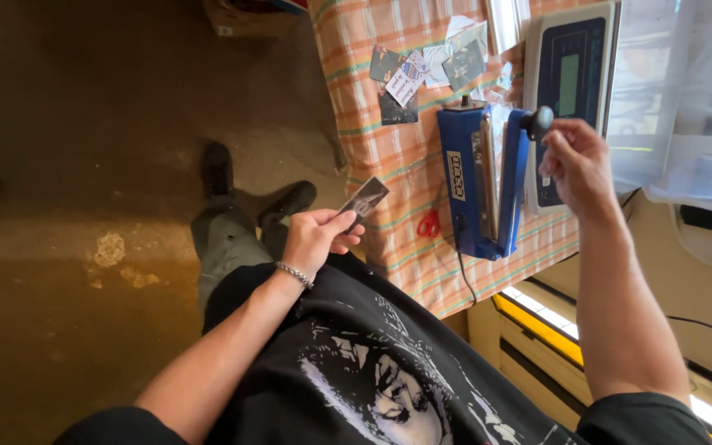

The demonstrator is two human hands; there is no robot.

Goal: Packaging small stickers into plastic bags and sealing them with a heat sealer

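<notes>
My left hand [317,237] holds a small dark card in a clear sleeve [365,199] by its near end, just off the table's edge. My right hand [574,161] grips the black knob [540,121] at the end of the raised arm of a blue heat sealer [480,177]. The sealer's arm is lifted open, and a clear plastic piece [498,124] lies in its jaw. The sealer stands on a table covered with an orange checked cloth [397,156].
Several small cards and clear sleeves [422,70] lie scattered on the cloth beyond the sealer. Red-handled scissors [429,223] lie beside its base. A white digital scale [570,82] stands to the right. My legs and dark shoes [249,189] rest on the brown floor.
</notes>
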